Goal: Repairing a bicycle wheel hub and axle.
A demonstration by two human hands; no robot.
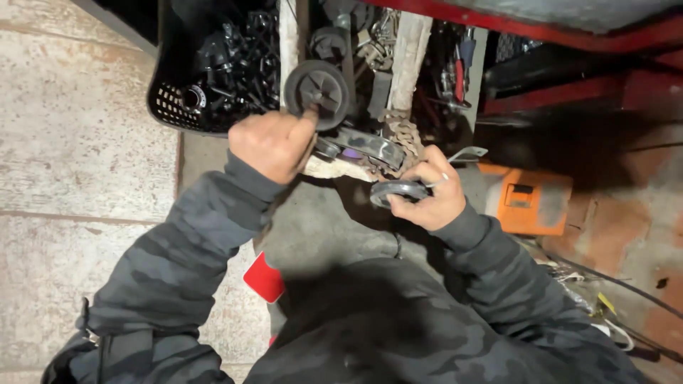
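Camouflage jacket [398,320] fills the lower view, both sleeves reaching forward. Beyond it, a black basket [186,107] of dark metal parts stands on the pale floor [71,142], upper left. An orange box [532,199] lies to the right, near the red frame [569,32]. Left hand [274,142] is closed, fingers curled about a tool pressed to the small black wheel [317,91] just above it. Right hand [427,195] grips a dark metal ring [397,190], fingers wrapped over its edge, beside a rusty chain [404,136].
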